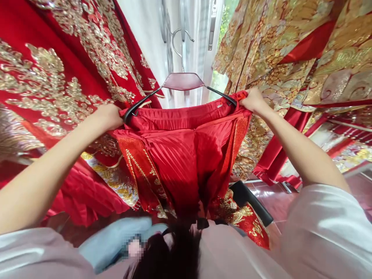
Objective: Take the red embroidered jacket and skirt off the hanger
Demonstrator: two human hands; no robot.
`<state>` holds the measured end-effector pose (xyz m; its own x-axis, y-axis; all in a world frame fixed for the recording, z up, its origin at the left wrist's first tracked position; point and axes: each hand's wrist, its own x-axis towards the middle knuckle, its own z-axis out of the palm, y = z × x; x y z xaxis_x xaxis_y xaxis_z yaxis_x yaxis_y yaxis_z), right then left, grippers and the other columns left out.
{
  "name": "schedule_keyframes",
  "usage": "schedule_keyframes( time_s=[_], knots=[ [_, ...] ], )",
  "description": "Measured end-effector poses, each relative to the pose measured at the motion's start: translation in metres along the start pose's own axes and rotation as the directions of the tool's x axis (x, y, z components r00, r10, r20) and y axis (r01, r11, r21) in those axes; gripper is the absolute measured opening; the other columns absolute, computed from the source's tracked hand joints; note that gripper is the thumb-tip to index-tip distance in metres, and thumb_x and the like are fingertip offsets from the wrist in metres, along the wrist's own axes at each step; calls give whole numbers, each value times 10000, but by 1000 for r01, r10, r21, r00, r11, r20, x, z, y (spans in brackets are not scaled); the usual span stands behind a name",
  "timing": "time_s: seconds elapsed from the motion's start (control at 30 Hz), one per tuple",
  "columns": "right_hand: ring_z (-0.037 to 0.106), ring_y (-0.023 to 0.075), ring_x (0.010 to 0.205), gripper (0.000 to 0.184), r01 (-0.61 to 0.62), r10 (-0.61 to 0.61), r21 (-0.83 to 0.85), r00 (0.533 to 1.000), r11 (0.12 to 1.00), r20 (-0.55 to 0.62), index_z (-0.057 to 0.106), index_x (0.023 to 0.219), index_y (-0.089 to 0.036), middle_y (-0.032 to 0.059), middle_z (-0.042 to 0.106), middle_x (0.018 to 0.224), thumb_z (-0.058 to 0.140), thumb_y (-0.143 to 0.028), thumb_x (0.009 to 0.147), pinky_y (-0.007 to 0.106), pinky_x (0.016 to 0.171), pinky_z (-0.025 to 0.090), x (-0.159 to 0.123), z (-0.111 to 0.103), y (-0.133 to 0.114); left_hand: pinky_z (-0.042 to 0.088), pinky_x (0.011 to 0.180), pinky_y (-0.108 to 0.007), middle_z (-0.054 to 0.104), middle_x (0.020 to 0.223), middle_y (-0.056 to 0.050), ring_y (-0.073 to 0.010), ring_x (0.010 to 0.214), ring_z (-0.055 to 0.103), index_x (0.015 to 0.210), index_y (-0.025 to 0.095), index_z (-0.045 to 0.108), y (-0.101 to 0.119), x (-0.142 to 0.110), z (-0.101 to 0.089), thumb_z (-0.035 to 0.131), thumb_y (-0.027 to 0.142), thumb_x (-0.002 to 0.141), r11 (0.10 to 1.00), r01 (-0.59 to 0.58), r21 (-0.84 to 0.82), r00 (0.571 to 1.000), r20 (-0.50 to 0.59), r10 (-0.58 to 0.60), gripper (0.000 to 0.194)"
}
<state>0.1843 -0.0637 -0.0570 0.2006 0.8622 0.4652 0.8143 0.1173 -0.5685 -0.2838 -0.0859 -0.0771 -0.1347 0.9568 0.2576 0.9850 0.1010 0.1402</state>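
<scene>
A red pleated skirt (177, 162) with gold embroidered panels hangs in front of me on a hanger (183, 82) with a metal hook and dark clip arms. My left hand (109, 116) is closed on the left end of the waistband at the left clip. My right hand (253, 99) is closed on the right end of the waistband at the right clip. Both arms are stretched forward and hold the skirt spread between them.
Red garments with gold embroidery (58, 85) hang at the left, gold brocade garments (290, 50) at the right. White curtains and a window (200, 35) are behind the hanger. A dark object (251, 203) lies on the reddish floor.
</scene>
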Motion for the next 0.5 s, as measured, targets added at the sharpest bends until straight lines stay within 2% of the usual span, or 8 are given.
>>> schedule_keyframes(
  time_s=[0.1, 0.2, 0.27, 0.33, 0.4, 0.47, 0.5],
  knots=[
    [298, 38, 476, 156, -15, 17, -60, 999, 998, 31, 528, 548, -106, -81, 327, 478, 616, 7, 612, 193, 535, 303, 4, 13, 6, 462, 673, -417, 368, 434, 0, -240, 634, 535, 526, 215, 421, 7, -17, 9, 610, 317, 560, 1000, 10, 24, 999, 46, -12, 217],
    [324, 41, 486, 151, -31, 43, -91, 989, 995, 139, 533, 542, -118, -68, 383, 498, 619, -6, 594, 192, 542, 341, 1, 25, 9, 443, 623, -348, 455, 475, 3, -243, 643, 545, 616, 212, 491, 12, -30, 18, 574, 289, 526, 994, 26, 103, 980, 192, -46, 145],
    [355, 47, 485, 127, -58, 69, -56, 975, 997, 212, 557, 573, -120, -57, 440, 519, 612, -6, 576, 196, 529, 356, -4, 29, 11, 438, 635, -316, 558, 588, -21, -255, 713, 574, 691, 192, 530, 14, -39, 17, 558, 313, 526, 997, -33, 65, 938, 348, 8, 207],
    [393, 59, 469, 153, -171, 150, 56, 950, 984, 274, 584, 643, -123, -45, 493, 537, 606, -1, 553, 202, 503, 369, -10, 28, 14, 441, 659, -285, 633, 747, -51, -248, 783, 592, 774, 166, 551, 14, -48, 11, 540, 369, 545, 994, -84, -68, 880, 464, 106, 306],
    [437, 74, 461, 228, -338, 227, 249, 894, 907, 387, 598, 726, -133, -37, 528, 548, 594, 0, 540, 204, 490, 395, -16, 22, 20, 454, 709, -257, 657, 889, -69, -235, 860, 596, 856, 147, 558, 13, -55, 3, 506, 437, 574, 971, -89, -221, 854, 484, 188, 408],
    [463, 82, 457, 248, -478, 225, 431, 826, 765, 516, 604, 785, -148, -32, 541, 548, 592, -44, 559, 204, 490, 425, -22, 13, 28, 463, 772, -231, 656, 999, -74, -222, 933, 593, 934, 137, 554, 10, -61, -3, 470, 495, 595, 945, -55, -323, 866, 456, 206, 500],
    [471, 87, 456, 215, -522, 205, 500, 805, 691, 557, 607, 803, -153, -25, 543, 547, 594, -102, 595, 209, 494, 439, -25, 9, 33, 466, 790, -218, 655, 1035, -67, -210, 951, 595, 960, 141, 553, 9, -63, -3, 449, 515, 609, 946, -46, -322, 881, 433, 190, 523]
  ],
)
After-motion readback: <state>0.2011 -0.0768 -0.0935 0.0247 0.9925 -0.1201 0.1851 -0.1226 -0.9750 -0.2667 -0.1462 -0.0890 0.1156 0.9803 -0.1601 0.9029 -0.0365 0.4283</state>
